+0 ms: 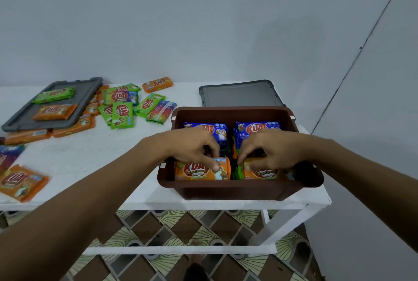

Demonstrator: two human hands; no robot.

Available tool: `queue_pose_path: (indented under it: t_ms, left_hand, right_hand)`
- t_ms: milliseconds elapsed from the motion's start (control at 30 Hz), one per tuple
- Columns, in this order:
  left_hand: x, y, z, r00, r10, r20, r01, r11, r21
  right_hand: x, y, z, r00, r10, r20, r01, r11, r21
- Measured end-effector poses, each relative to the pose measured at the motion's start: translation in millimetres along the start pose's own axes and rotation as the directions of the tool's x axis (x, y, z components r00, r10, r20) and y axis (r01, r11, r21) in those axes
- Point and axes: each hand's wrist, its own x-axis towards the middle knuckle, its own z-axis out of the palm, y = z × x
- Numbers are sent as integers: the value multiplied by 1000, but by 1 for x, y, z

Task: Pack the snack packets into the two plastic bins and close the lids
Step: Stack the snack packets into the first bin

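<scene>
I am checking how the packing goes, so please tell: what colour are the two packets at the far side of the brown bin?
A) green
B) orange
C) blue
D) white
C: the far packets in the brown bin are blue; the left hand and right hand grip orange packets at the near side.

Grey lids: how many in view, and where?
2. One grey plastic lid lies at the white table's far left with a green packet and an orange packet on it; the other lies flat behind the brown plastic bin. None looks hidden.
</scene>
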Motion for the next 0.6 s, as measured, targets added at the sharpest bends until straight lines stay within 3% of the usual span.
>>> queue_pose_path:
  t_ms: [67, 167, 300, 400, 600]
  left_hand:
    - [-3, -5, -2, 997, -38, 69, 39, 999, -13]
    - [-4, -6, -8, 987, -86, 135, 88, 996, -10]
    - [3, 1, -10, 964, -135, 228, 158, 984, -84]
    - [8, 7, -11, 937, -186, 295, 222, 971, -91]
    - [7, 11, -6, 938, -230, 258, 257, 963, -77]
  right_hand:
    - [-4, 1, -1, 995, 55, 83, -55, 998, -1]
    - [-8, 2, -2, 994, 72, 77, -71, 997, -17]
    - [-5, 0, 2, 987, 78, 142, -97, 987, 130]
    - [-2, 0, 6, 982, 117, 147, -137, 981, 135]
    - [2, 2, 16, 977, 167, 135, -188, 970, 156]
